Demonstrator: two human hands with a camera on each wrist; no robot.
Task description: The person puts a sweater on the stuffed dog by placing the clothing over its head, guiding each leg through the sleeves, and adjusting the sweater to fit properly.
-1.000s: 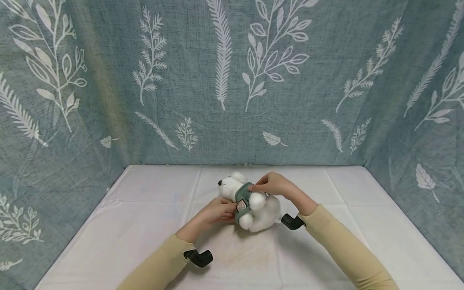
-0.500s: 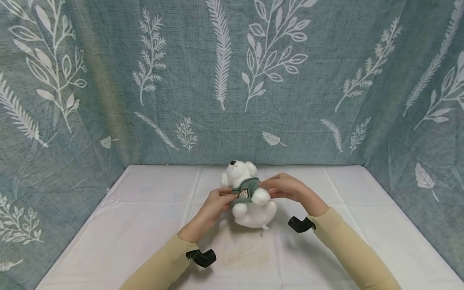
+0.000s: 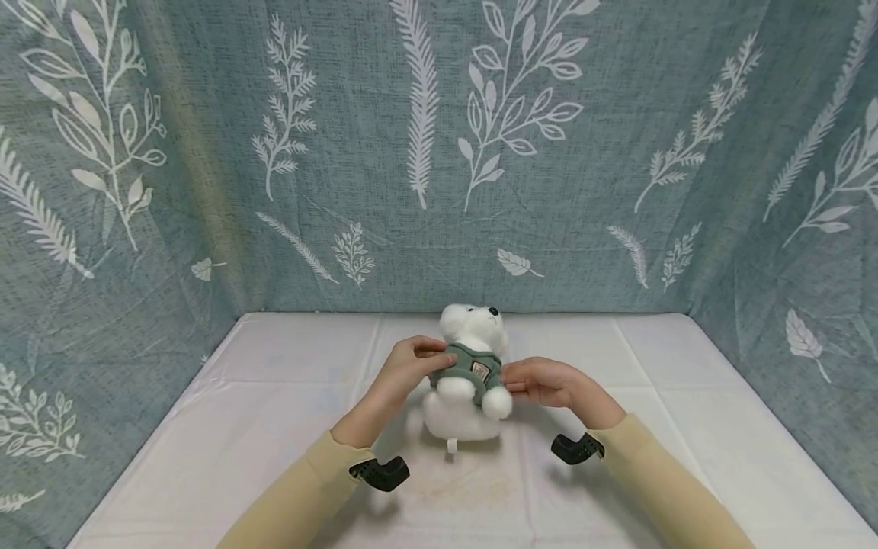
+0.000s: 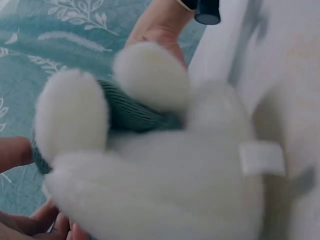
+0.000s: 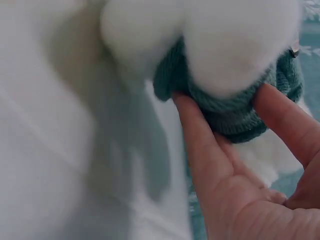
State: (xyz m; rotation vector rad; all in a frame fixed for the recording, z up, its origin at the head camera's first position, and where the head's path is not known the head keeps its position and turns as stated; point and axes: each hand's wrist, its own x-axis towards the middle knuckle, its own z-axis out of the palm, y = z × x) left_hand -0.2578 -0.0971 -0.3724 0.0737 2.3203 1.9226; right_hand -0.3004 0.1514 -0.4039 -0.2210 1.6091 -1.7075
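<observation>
A white stuffed animal (image 3: 461,421) with a black nose wears a green knitted sweater (image 3: 461,363) with a small patch. It stands roughly upright, tail end close over the white table, head turned up and right. My left hand (image 3: 403,370) grips its side, thumb on the sweater front, other fingers behind. On the opposite side my right hand (image 3: 549,381) holds the sweater by one arm; in the right wrist view thumb and fingers (image 5: 197,132) take the knit between them. Seen by the left wrist, the furry underside (image 4: 165,180) shows a white label (image 4: 262,159).
The white cloth-covered table (image 3: 295,427) has a faint stain near the front middle. A blue-green leaf-patterned curtain (image 3: 370,152) encloses the back and sides. Black wrist devices (image 3: 379,473) stick out below both sleeves.
The stuffed animal has turned from lying tilted with its head left to upright, its face swinging right. My left hand has risen, and my right hand has lowered slightly, both holding on.
</observation>
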